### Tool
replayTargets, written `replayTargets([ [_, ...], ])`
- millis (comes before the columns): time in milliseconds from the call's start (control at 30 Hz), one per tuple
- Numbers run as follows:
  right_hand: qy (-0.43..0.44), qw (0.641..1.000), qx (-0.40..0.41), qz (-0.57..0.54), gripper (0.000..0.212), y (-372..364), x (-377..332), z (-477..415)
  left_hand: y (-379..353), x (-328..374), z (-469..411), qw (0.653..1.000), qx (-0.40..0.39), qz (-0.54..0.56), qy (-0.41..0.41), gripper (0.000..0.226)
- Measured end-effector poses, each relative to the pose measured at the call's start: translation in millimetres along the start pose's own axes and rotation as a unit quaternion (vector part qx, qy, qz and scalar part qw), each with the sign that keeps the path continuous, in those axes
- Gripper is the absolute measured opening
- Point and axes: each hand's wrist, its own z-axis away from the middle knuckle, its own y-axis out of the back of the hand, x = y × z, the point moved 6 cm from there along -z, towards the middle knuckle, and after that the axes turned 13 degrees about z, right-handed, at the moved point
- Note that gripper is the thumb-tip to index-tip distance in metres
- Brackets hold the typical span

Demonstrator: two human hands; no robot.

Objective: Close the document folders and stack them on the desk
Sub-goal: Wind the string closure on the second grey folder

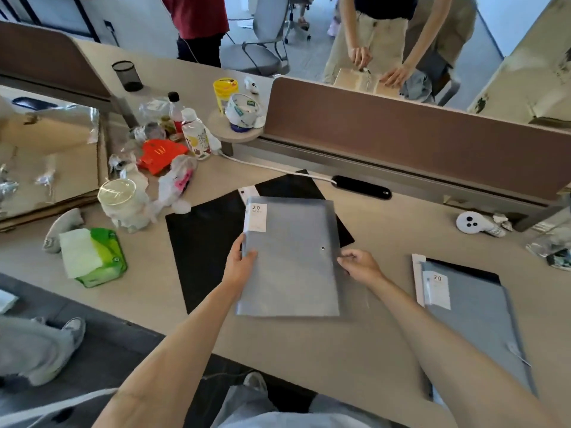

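Cluttered office tabletop (pixel 309 344). My left hand (pixel 239 261) grips the spine edge and my right hand (pixel 360 262) pinches the opening edge of the closed grey folder (pixel 290 267), which sits between them over a black folder (pixel 200 242). It looks light, floppy and slick to me, so I'd hold both long edges. Its long axis runs away from me, label (pixel 256 217) beyond my left hand

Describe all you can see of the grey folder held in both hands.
The grey folder looks like translucent plastic, closed, roughly flat, with a white label printed 20 at its far left corner and a snap stud near its right edge. The left hand grips its left edge, the right hand its right, over a black folder.
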Motion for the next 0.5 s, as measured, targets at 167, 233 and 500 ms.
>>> replayTargets([
  [167,-0.031,0.998,0.029,0.045,0.031,-12.6,11.3,8.6,9.8,-6.7,-21.6,0.949,0.013,-0.306,-0.073,0.058],
  [233,-0.044,0.997,0.039,0.052,0.032,-14.7,20.5,6.9,-2.4,-9.3,-24.9,0.914,-0.021,-0.379,-0.143,0.057],
  [500,0.030,0.981,0.077,0.174,0.038,7.2,30.5,-0.5,-81.2,-63.1,-24.3,0.756,-0.224,-0.591,-0.169,0.066],
])
